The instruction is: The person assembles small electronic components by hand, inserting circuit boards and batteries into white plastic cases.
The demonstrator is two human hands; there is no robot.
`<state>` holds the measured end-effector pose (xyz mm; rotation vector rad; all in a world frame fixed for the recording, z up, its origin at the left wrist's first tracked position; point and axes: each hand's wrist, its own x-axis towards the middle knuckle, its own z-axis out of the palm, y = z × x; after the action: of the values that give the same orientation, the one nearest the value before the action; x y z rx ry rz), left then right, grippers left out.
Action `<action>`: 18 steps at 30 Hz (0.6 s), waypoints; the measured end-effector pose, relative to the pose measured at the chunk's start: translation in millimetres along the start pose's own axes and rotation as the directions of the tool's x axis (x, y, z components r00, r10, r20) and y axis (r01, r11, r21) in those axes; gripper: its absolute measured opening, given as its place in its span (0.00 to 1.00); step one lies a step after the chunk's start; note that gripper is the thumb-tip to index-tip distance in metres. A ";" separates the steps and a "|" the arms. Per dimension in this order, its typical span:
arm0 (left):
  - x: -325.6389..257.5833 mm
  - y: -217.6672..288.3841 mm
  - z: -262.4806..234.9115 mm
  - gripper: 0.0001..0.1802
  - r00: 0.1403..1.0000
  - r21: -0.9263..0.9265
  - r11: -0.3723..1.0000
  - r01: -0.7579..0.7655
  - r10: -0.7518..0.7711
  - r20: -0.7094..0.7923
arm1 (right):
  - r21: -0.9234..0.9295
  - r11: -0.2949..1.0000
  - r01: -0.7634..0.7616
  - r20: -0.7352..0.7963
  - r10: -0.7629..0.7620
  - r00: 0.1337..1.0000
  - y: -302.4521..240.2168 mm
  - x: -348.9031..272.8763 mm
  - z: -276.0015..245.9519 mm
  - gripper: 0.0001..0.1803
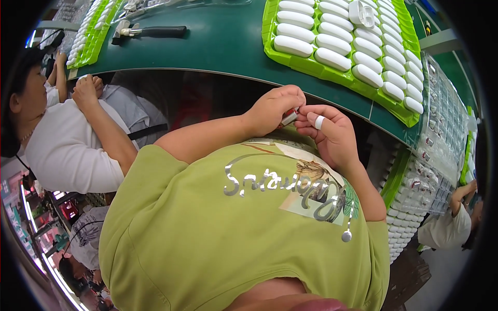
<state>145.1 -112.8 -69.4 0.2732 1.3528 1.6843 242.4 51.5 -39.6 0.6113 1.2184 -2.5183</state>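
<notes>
Two bare hands meet just below the green worktop's (223,46) near edge, beside a green tray (306,65) of white oval cases, the left hand (274,108) pinching a small red-and-silver part (289,118) that the curled, finger-taped right hand (332,129) touches.

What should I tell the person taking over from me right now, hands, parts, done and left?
Left hand: closed on a small red and silver part, below the table edge.
Right hand: pinching the same part's other end; white tape on one finger.
Green tray on the green table: rows of white oval cases, one open case at the far end.
Done: tray looks nearly full.
Left: the part in hand is not set down yet.
</notes>
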 end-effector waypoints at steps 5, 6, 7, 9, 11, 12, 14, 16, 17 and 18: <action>2.4 -24.1 -0.3 0.15 0.987 0.158 0.984 -0.085 0.105 -0.125 | -0.065 0.997 -0.029 -0.064 0.025 0.998 16.2 9.0 -5.1 0.13; 2.5 -23.4 2.3 0.16 0.976 0.065 0.998 0.004 0.011 -0.219 | -0.062 0.997 -0.035 -0.082 0.030 0.996 20.6 14.2 -7.9 0.14; 4.4 -25.3 1.3 0.16 0.977 0.066 0.998 0.000 0.015 -0.213 | -0.064 0.998 -0.029 -0.085 0.023 0.996 24.7 19.3 -10.6 0.14; 11.9 -34.2 -6.2 0.17 0.974 0.077 0.996 0.041 -0.023 -0.227 | -0.022 0.998 -0.058 -0.099 0.056 0.994 30.0 30.2 -13.8 0.11; 19.1 -40.4 -12.3 0.16 0.970 0.039 0.997 0.064 -0.053 -0.237 | -0.049 0.996 -0.076 -0.116 0.070 0.991 29.9 39.0 -11.1 0.11; 22.5 -42.8 -14.8 0.16 0.965 -0.001 0.996 0.091 -0.089 -0.246 | 0.014 0.992 -0.123 -0.143 0.124 0.982 34.0 45.9 -14.6 0.10; 25.1 -51.7 -19.9 0.16 0.967 0.074 0.996 0.040 -0.020 -0.255 | 0.073 0.980 -0.186 -0.173 0.196 0.965 41.4 61.2 -18.4 0.09; 24.4 -53.2 -22.2 0.16 0.965 0.148 0.989 -0.005 0.043 -0.257 | 0.062 0.974 -0.219 -0.154 0.226 0.962 41.8 70.2 -15.9 0.08; 23.7 -53.2 -23.5 0.16 0.967 0.198 0.979 -0.040 0.088 -0.239 | 0.051 0.967 -0.250 -0.137 0.255 0.957 41.9 74.2 -15.5 0.09; 24.6 -52.4 -24.8 0.17 0.967 0.248 0.966 -0.076 0.131 -0.216 | 0.015 0.965 -0.261 -0.100 0.261 0.960 42.8 79.6 -17.3 0.10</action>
<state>142.2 -112.2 -132.3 0.2964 1.7463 1.6795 195.2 34.2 -116.8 0.8504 1.0881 -2.2928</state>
